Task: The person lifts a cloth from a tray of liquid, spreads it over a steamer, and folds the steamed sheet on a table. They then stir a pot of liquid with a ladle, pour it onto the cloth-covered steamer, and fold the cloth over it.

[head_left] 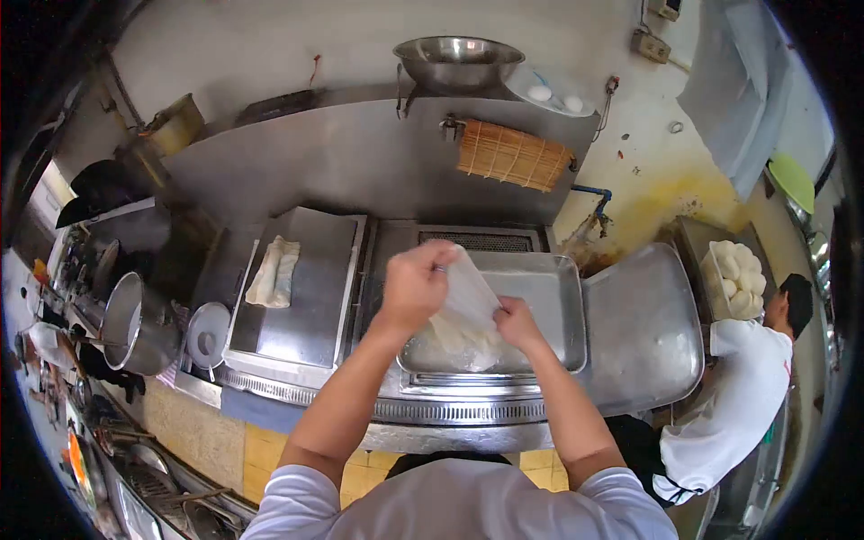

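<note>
My left hand [416, 283] is closed on the upper end of a translucent plastic bag [470, 292]. Lower down, my right hand [517, 324] pinches the bag's right side. The bag stretches between the two hands, over a rectangular metal tray [553, 279]. Pale, soft-looking contents [454, 342] show at the bag's lower end, above the tray bottom. What exactly they are cannot be made out.
To the left, a flat metal tray [310, 328] bears a pale folded bundle [274, 273]. A large pot [135, 324] stands farther left. On the right are another tray [643, 324], white balls in a container [738, 279] and a person [738, 396]. A steel bowl [459, 63] sits behind.
</note>
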